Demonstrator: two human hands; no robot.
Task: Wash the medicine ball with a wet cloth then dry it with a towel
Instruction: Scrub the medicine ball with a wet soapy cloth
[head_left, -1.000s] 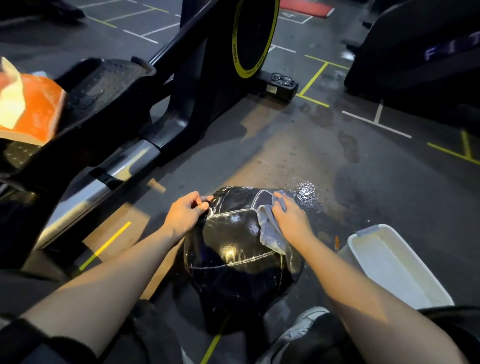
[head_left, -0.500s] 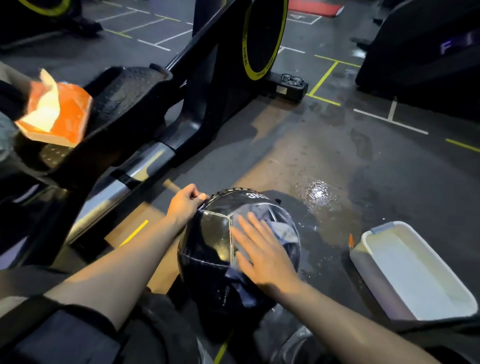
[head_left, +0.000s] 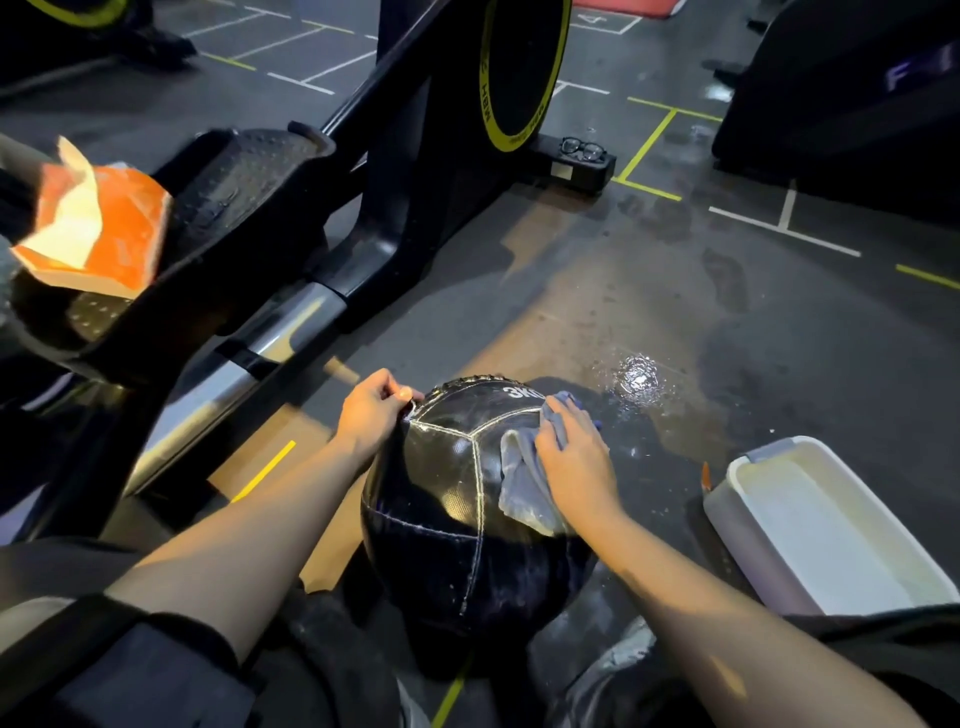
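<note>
A black stitched medicine ball (head_left: 447, 519) marked 3KG rests on the dark gym floor between my knees. My left hand (head_left: 371, 410) pinches the ball's upper left edge at a seam. My right hand (head_left: 574, 462) lies flat on the ball's upper right side, pressing a grey wet cloth (head_left: 522, 483) against it. Part of the cloth hangs out below and left of my palm. An orange and white towel (head_left: 98, 234) lies on the pedal of the exercise machine at the far left.
A white rectangular tub (head_left: 826, 530) stands on the floor to the right of the ball. A puddle (head_left: 636, 376) glistens just beyond the ball. A black elliptical machine (head_left: 311, 218) fills the left side, with glasses (head_left: 583, 149) on its base.
My right hand with the cloth has slid from the ball's front face up to its upper right side. My left hand has kept its pinch on the upper left edge.
</note>
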